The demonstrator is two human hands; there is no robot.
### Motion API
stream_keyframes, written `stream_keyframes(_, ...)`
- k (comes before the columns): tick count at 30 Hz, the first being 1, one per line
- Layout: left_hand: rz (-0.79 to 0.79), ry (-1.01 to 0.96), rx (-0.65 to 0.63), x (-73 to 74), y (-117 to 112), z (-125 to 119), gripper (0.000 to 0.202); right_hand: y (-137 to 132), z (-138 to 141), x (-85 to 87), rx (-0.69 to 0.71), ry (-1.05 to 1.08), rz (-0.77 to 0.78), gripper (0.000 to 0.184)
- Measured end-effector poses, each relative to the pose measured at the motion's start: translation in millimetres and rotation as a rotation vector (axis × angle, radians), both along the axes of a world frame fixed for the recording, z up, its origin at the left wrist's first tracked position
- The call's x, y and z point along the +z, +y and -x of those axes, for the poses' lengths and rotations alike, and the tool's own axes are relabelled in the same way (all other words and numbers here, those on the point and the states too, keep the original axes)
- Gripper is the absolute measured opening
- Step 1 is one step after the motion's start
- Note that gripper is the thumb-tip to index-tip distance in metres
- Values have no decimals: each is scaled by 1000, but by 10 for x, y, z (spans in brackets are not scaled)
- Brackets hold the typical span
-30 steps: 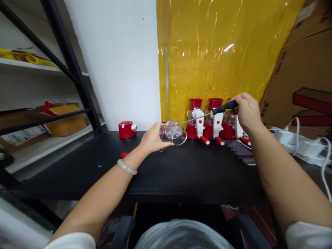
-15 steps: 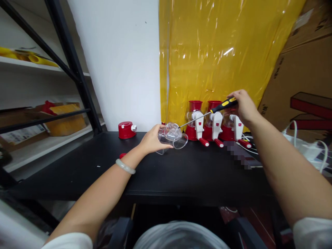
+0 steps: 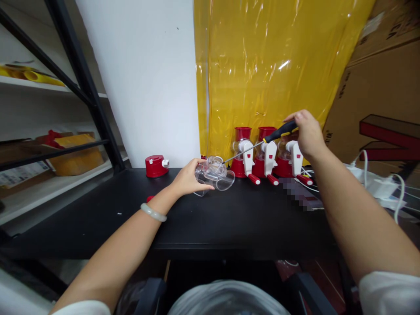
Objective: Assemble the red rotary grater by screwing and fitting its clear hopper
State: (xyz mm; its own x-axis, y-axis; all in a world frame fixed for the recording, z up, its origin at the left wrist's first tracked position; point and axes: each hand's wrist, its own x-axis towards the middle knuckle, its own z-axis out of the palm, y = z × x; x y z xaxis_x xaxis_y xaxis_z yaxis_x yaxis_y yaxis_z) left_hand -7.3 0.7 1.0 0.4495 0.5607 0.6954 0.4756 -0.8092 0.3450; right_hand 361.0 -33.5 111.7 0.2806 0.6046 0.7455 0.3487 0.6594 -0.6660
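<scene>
My left hand is closed around a clear plastic housing with round openings, held tilted just over the black table. In my right hand is a screwdriver with a black and yellow handle. Its long metal shaft slants down to the left, and the tip meets the upper part of the clear housing. Whether the tip sits in a screw is too small to tell. A red round base with a white knob stands to the left of my left hand.
Behind the shaft stand several red and white hand-crank graters in a row. White cables and a power strip lie at the right. A black rack post rises at the left; yellow plastic sheeting hangs behind.
The whole view has shifted slightly, so everything appears a little further left. The screwdriver handle has turned, showing less yellow. Both hands keep their holds.
</scene>
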Motion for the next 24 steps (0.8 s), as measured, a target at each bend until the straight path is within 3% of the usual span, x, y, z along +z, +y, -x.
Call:
stream_keyframes(2,27,-11,7,9,-3,4,86,-36,-5,9,55,-8,20,12)
stream_keyframes(4,57,-24,0,14,-3,7,87,-73,-14,8,22,-88,-42,9)
stream_keyframes(9,94,-51,-51,12,7,4,87,-104,-4,-15,-242,-290,-308,17)
stream_keyframes(15,62,-83,-76,-6,26,6,88,-70,51,-4,-410,-245,-445,28)
stream_keyframes(24,34,-107,-83,-14,50,8,88,-146,78,17,-429,-270,-639,23)
